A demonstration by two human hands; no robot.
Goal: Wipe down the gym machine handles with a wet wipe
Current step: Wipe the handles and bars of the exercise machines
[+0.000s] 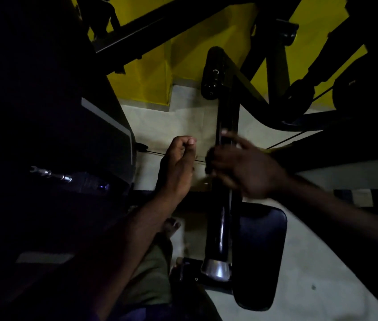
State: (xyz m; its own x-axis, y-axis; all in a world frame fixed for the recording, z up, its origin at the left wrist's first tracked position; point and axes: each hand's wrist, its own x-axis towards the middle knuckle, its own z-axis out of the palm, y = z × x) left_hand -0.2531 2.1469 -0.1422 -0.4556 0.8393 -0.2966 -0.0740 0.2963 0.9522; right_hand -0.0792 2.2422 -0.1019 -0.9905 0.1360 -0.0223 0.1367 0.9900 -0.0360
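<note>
A glossy black machine handle bar (227,114) runs from a padded roller (213,72) down to a chrome end cap (215,271). My right hand (246,170) is motion-blurred and grips this bar at mid-length, fingers wrapped round its left side and thumb up along it. No wipe shows in the dim light; it may be hidden under that hand. My left hand (178,165) hovers just left of the bar with its fingers curled in, and I see nothing in it.
A black cushion pad (261,256) sits right of the bar's lower end. A dark machine housing (107,135) with a metal pin (51,175) fills the left. A thin cable (154,153) crosses behind my left hand. Black frame tubes (273,72) cross before a yellow wall (144,72).
</note>
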